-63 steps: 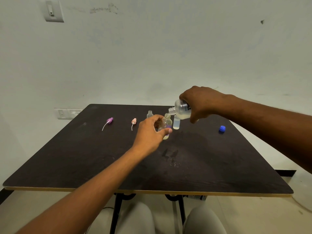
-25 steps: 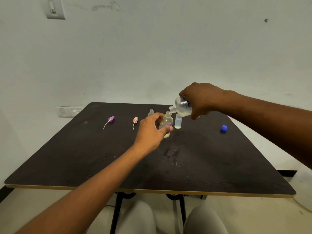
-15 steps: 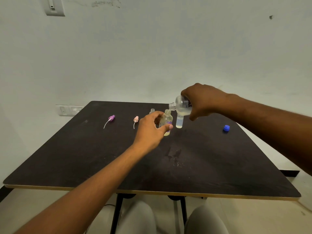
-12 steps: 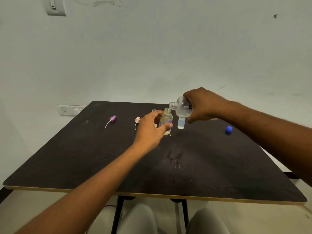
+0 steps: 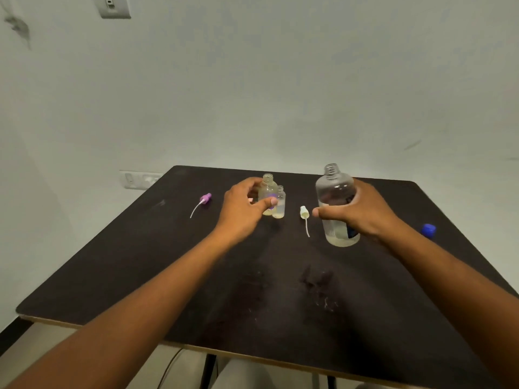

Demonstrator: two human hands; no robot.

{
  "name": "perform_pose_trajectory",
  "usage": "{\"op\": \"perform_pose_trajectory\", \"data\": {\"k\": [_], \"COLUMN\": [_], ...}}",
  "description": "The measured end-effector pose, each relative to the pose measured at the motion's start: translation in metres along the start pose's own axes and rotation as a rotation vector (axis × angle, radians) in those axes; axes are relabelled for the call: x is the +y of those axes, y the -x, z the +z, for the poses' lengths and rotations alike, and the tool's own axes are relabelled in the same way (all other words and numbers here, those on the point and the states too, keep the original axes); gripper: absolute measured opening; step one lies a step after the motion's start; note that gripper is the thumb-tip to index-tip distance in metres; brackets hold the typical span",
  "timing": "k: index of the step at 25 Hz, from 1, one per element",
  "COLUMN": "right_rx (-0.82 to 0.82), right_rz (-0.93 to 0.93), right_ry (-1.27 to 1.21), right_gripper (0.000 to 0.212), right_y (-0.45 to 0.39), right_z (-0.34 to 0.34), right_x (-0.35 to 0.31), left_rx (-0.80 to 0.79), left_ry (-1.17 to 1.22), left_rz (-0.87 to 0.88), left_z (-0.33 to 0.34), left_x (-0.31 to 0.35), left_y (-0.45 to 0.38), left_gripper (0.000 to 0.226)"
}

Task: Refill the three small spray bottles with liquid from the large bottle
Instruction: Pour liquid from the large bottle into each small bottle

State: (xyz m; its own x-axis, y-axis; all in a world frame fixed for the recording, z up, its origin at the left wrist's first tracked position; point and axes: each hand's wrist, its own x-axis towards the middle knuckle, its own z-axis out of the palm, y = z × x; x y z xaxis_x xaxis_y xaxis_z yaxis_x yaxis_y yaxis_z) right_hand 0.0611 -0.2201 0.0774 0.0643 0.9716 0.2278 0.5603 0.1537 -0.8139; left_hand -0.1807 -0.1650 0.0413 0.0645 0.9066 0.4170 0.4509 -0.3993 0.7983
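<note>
A dark table (image 5: 168,276) carries everything; on its right part the large bottle (image 5: 335,197) stands upright and uncapped, a little liquid at its bottom, with the right hand (image 5: 362,211) wrapped around it. Left of it the left hand (image 5: 241,209) pinches a small open bottle (image 5: 267,192) — a smaller one (image 5: 280,203) touches its right side. A white spray top (image 5: 304,213) lies between the hands, a purple one (image 5: 205,198) far left, a blue cap (image 5: 428,230) far right.

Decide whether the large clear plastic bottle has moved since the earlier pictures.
Yes. The large clear plastic bottle, earlier tilted over the small clear bottle, now stands upright on the dark table in the right hand, nearer the blue cap.
</note>
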Motion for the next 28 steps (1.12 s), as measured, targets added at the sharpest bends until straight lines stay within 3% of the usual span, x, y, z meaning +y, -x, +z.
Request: {"op": "perform_pose_trajectory", "data": {"k": [7, 15, 22, 28], "right_rx": [0.052, 0.067, 0.09, 0.095], "right_rz": [-0.017, -0.006, -0.008, -0.009], "right_ry": [-0.267, -0.353, -0.378, -0.391], "right_gripper": [0.055, 0.067, 0.074, 0.073], "right_y": [-0.015, -0.031, -0.027, 0.002], "right_z": [0.018, 0.029, 0.026, -0.017], "right_x": [0.03, 0.051, 0.052, 0.051], "left_rx": [0.046, 0.039, 0.014, 0.05], "left_ry": [-0.136, -0.187, -0.212, -0.179], "left_rz": [-0.151, -0.266, -0.286, -0.245], "left_z": [-0.027, -0.034, -0.031, -0.034], "left_x": [-0.075, -0.128, -0.132, -0.113], "left_y": [-0.053, -0.055, -0.054, -0.033], "left_gripper": [0.042, 0.045, 0.057, 0.084]}}
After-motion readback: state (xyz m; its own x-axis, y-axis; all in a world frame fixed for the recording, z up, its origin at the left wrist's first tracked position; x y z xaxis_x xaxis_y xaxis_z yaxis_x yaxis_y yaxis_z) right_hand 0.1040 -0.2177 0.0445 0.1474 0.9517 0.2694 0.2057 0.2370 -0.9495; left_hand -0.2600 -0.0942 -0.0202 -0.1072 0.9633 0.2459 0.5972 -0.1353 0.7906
